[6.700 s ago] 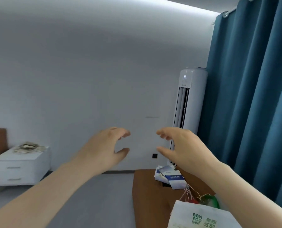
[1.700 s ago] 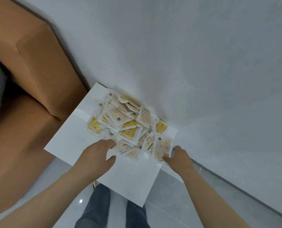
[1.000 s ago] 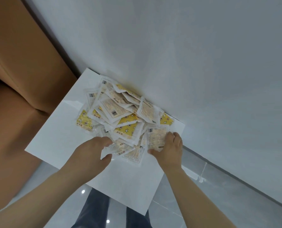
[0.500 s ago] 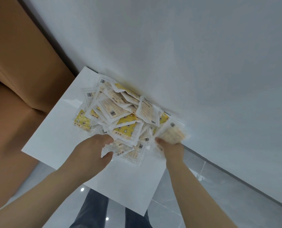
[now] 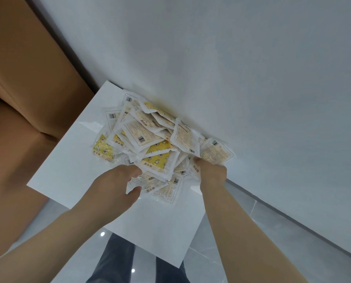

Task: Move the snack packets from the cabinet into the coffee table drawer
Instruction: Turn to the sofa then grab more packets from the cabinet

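Closest in, below the cabinet's near corner, you can see the person's legs (image 5: 119, 260) in dark trousers standing on shiny grey floor tiles (image 5: 317, 264). Both bare forearms reach in over the white cabinet (image 5: 68, 176) top. The left hand (image 5: 113, 186) sits at the near edge of the heap on the cabinet, fingers curled in, thumb and fingers pinching the edges of a couple of sachets at the bottom of the pile. The right hand (image 5: 211, 172) is over by the cabinet's right edge, closed around a pale packet (image 5: 215, 153) whose far end sticks out past the knuckles. Its fingertips are hidden behind the packet. The snack packets (image 5: 146, 135) are all on the cabinet top, a loose overlapping heap of white and yellow sachets pushed toward the cabinet's back edge, right up against the wall (image 5: 232, 58). Left of the cabinet there's a big brown upholstered thing (image 5: 27, 78), can't tell if it's a sofa or a headboard. Behind the cabinet it's just that plain white wall
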Motion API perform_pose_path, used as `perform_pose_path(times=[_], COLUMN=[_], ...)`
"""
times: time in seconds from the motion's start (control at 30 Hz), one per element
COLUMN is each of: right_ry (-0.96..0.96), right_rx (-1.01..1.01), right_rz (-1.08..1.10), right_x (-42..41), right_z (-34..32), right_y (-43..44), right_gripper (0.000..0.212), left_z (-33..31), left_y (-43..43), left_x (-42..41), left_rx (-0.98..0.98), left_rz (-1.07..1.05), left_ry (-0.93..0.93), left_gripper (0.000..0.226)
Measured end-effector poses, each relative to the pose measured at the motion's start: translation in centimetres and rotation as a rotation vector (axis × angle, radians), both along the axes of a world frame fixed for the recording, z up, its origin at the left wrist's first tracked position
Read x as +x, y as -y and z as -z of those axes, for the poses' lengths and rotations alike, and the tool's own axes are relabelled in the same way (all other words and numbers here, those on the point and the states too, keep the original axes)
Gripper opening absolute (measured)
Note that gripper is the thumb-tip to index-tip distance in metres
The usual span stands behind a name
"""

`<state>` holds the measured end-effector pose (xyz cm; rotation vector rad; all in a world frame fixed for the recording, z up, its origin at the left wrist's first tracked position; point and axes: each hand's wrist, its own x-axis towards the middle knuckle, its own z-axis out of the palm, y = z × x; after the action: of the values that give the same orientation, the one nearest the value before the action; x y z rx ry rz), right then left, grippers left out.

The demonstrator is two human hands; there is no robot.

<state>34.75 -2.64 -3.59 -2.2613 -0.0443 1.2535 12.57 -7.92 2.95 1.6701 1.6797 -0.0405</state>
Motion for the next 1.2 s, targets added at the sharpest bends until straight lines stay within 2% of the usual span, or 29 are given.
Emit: perform_pose_path(times=[0.1,0.23,0.37,0.5,0.63,0.73,0.87,1.0,1.2], right_ry=[-0.064,-0.004,0.033,0.139,0.350,0.414,0.481,0.488,0.464], right_rx=[0.027,0.054,0.032,0.065,0.134,0.150,0.105,0.059,0.065], right_rz=[-0.026,-0.076,-0.145,-0.257,-0.421,-0.554,-0.711,-0.839,-0.846], right_x=[0.8,1.4,1.8,1.5,0.7,0.4,0.4,0.4,0.4], right_z=[-0.6,-1.3,-1.5,-2.2,-3.7,-3.8,-2.8,-1.7,-1.1], right_y=[0.2,1.8,5.1,7.9,9.2,9.1,8.7,8.6,9.2], right_gripper=[0.033,0.020,0.019,0.028,0.031,0.029,0.018,0.018,0.017], left_z=[-0.1,-0.2,-0.6,-1.1,-0.2,0.0,0.9,2.3,2.4], left_y=[0.0,-0.2,-0.6,-1.4,-3.0,-4.6,-6.3,-7.1,-8.1], left_x=[-0.1,-0.3,0.0,0.2,0.3,0.3,0.5,0.3,0.7], left_rx=[0.009,0.013,0.056,0.196,0.319,0.353,0.320,0.231,0.194], left_rz=[-0.008,-0.029,-0.049,-0.070,0.022,-0.021,0.087,0.138,0.250], left_ry=[0.007,0.026,0.059,0.046,-0.069,-0.197,-0.230,-0.249,-0.365], left_gripper=[0.040,0.039,0.038,0.042,0.056,0.073,0.087,0.083,0.073])
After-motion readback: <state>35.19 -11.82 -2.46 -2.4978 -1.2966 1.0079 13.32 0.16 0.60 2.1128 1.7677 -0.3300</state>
